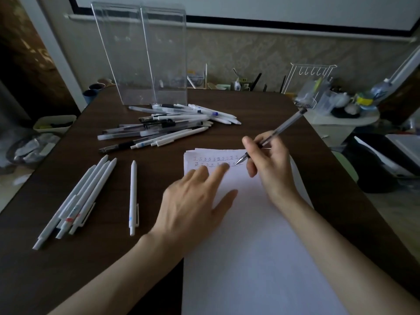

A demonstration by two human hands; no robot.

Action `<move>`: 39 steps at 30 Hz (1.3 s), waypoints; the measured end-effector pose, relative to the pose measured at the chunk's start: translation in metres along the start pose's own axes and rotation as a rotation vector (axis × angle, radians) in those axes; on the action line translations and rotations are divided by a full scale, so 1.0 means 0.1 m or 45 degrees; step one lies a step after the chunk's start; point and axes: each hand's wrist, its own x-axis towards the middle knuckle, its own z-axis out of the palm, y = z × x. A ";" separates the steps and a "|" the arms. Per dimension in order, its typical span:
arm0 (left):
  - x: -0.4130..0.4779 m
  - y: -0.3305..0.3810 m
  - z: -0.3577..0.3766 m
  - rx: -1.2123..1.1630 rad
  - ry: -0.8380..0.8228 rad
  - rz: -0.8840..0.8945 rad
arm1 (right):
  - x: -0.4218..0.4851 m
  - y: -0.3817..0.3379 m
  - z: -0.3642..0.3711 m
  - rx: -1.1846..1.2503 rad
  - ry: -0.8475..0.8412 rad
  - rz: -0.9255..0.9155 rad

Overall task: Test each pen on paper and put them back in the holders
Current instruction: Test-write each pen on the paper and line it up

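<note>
Lying nearest on the dark table (56,276), the white paper (250,258) runs from the near edge away toward the middle. Left hand (193,208): palm down on the paper's left part, fingers straight and spread, holding nothing; fingertips reach toward the written rows. Left of that hand, one white pen (133,196) lies alone on the table, lengthwise near to far. Further left, a small group of white pens (77,201) lies side by side, touching, angled the same way.

Right hand (271,162): fingers curled round a clear-barrelled pen (280,130), held in a writing grip. Its tip touches the paper at the right end of the second of two rows of handwritten characters (216,162) near the sheet's far edge; the barrel tilts up and to the far right.

Beyond the paper, a loose pile of pens (168,126), white and clear-bodied mixed, lies crisscrossed. Just behind it, two clear holders (141,55) stand upright, side by side, touching; no pens visible in them.
</note>
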 end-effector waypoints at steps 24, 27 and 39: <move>-0.06 0.05 0.17 0.056 -0.232 0.115 | 0.09 0.19 0.06 -0.421 -0.296 -0.030; -0.06 0.05 0.17 0.054 -0.260 0.107 | 0.10 0.20 0.06 -0.400 -0.309 -0.021; -0.06 0.06 0.15 0.008 -0.248 0.102 | 0.08 0.18 0.06 -0.360 -0.341 -0.027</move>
